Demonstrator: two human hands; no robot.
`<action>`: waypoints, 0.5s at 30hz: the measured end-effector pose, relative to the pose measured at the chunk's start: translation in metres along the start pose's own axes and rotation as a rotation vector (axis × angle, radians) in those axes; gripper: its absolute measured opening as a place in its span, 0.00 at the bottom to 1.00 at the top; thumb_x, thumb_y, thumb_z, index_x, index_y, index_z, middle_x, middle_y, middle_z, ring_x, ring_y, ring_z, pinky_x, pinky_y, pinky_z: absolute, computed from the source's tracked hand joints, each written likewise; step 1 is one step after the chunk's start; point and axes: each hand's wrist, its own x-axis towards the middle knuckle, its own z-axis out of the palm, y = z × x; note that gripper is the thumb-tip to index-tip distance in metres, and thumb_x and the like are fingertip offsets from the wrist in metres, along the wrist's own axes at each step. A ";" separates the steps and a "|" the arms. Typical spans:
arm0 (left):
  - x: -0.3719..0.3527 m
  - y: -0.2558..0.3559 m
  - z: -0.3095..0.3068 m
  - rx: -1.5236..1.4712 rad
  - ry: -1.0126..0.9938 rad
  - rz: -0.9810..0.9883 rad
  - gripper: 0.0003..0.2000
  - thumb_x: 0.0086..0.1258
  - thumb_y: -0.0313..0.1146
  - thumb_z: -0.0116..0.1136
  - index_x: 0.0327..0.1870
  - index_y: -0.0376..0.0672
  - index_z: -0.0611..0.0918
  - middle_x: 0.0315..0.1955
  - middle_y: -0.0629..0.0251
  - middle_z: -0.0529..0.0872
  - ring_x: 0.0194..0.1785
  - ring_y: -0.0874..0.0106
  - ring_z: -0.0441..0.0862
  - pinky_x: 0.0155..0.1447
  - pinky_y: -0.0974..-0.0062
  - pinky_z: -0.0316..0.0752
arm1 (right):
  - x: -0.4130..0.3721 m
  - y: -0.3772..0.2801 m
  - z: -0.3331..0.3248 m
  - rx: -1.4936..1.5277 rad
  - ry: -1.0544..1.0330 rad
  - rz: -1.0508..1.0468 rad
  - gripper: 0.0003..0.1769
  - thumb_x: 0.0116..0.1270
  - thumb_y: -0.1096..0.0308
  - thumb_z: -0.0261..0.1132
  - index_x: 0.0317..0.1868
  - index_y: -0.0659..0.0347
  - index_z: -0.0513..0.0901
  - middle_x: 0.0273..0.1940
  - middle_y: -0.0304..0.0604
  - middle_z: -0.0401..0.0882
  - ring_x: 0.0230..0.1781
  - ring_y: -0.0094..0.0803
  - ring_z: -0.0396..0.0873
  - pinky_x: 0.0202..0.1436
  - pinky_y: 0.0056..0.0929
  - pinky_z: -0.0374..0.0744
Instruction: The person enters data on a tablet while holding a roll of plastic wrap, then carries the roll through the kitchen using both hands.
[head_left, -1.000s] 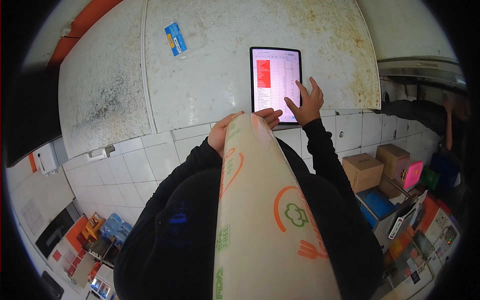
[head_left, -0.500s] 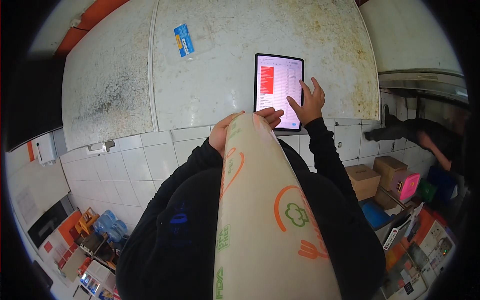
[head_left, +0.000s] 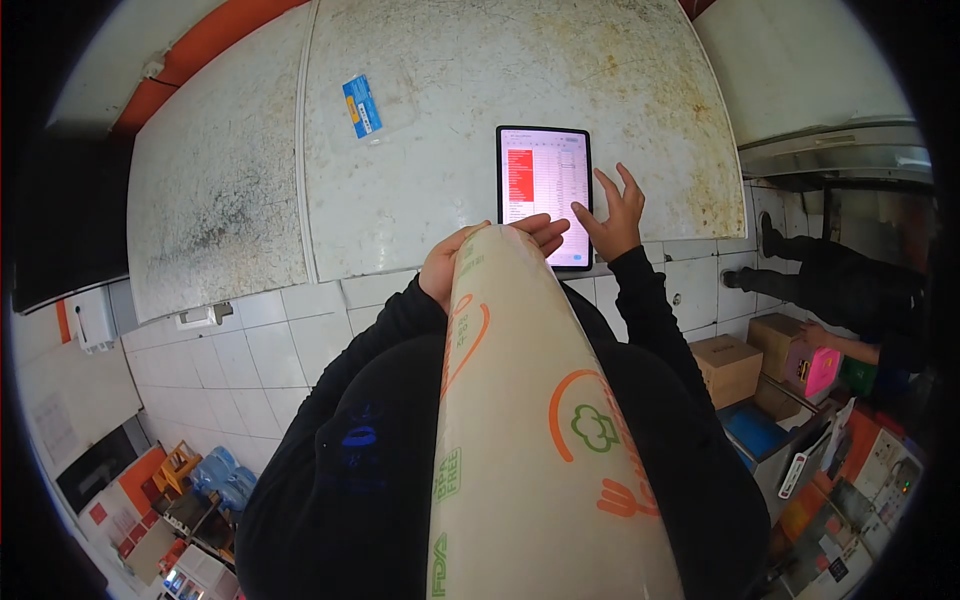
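Observation:
A long beige roll [head_left: 530, 400] with orange and green print, including "FDA" and "BPA FREE", leans along my body. My left hand [head_left: 447, 265] is wrapped about its far end, with the fingertips showing beyond it on the right. A tablet [head_left: 565, 200] lies on the worktop, its lit screen showing a table with a red column. Part of its lower edge is hidden by my left fingers and the roll. My right hand [head_left: 616, 220] hovers beside the tablet's right edge, fingers apart and holding nothing, with the thumb close to the screen.
A blue-and-yellow card in clear packaging [head_left: 362, 106] lies on the stained white worktop [head_left: 430, 190]. At right, another person's hand [head_left: 815, 335] reaches to a pink box [head_left: 822, 370] beside cardboard boxes [head_left: 726, 368]. Blue water bottles [head_left: 225, 478] stand at lower left.
The tablet sits lower and further left in view. My right hand has moved off the screen to its right side. The other person's hand has come to the pink box.

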 end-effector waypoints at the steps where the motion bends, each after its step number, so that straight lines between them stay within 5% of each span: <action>1: 0.001 0.000 0.001 0.019 -0.001 0.002 0.29 0.74 0.41 0.24 0.71 0.30 0.54 0.72 0.49 0.55 0.76 0.58 0.51 0.76 0.63 0.49 | -0.001 -0.005 -0.004 0.053 0.004 0.007 0.33 0.57 0.54 0.70 0.62 0.56 0.73 0.66 0.57 0.58 0.68 0.54 0.55 0.69 0.49 0.56; 5: 0.005 0.002 0.010 0.059 -0.017 -0.015 0.29 0.74 0.41 0.24 0.71 0.30 0.54 0.72 0.50 0.56 0.75 0.59 0.52 0.76 0.64 0.49 | 0.000 -0.034 -0.022 0.717 -0.081 0.170 0.27 0.64 0.62 0.65 0.62 0.60 0.71 0.65 0.55 0.63 0.67 0.46 0.61 0.69 0.43 0.60; 9: 0.014 0.005 0.017 0.075 -0.038 -0.048 0.29 0.73 0.41 0.27 0.71 0.28 0.55 0.71 0.47 0.56 0.75 0.56 0.53 0.75 0.64 0.52 | 0.001 -0.074 -0.027 1.601 -0.241 0.423 0.29 0.75 0.54 0.47 0.67 0.67 0.61 0.64 0.54 0.65 0.65 0.39 0.65 0.67 0.34 0.65; 12: 0.021 0.002 0.019 0.134 -0.056 -0.053 0.29 0.73 0.40 0.30 0.69 0.27 0.57 0.71 0.43 0.57 0.74 0.54 0.54 0.74 0.63 0.54 | 0.006 -0.104 -0.040 1.987 -0.512 0.704 0.32 0.76 0.48 0.41 0.69 0.66 0.59 0.60 0.49 0.70 0.61 0.36 0.70 0.65 0.32 0.67; 14: 0.024 0.003 0.018 0.198 -0.102 -0.064 0.27 0.73 0.37 0.29 0.68 0.27 0.60 0.70 0.44 0.59 0.73 0.55 0.57 0.74 0.65 0.54 | -0.001 -0.099 -0.016 1.904 -0.577 0.734 0.34 0.75 0.44 0.39 0.68 0.62 0.62 0.62 0.49 0.68 0.64 0.35 0.66 0.68 0.35 0.64; 15: 0.024 0.003 0.017 0.218 -0.114 -0.068 0.27 0.73 0.37 0.29 0.68 0.27 0.62 0.69 0.45 0.60 0.72 0.56 0.58 0.74 0.65 0.54 | -0.006 -0.097 -0.012 1.981 -0.606 0.739 0.34 0.75 0.43 0.40 0.67 0.62 0.62 0.58 0.46 0.72 0.59 0.33 0.70 0.62 0.33 0.68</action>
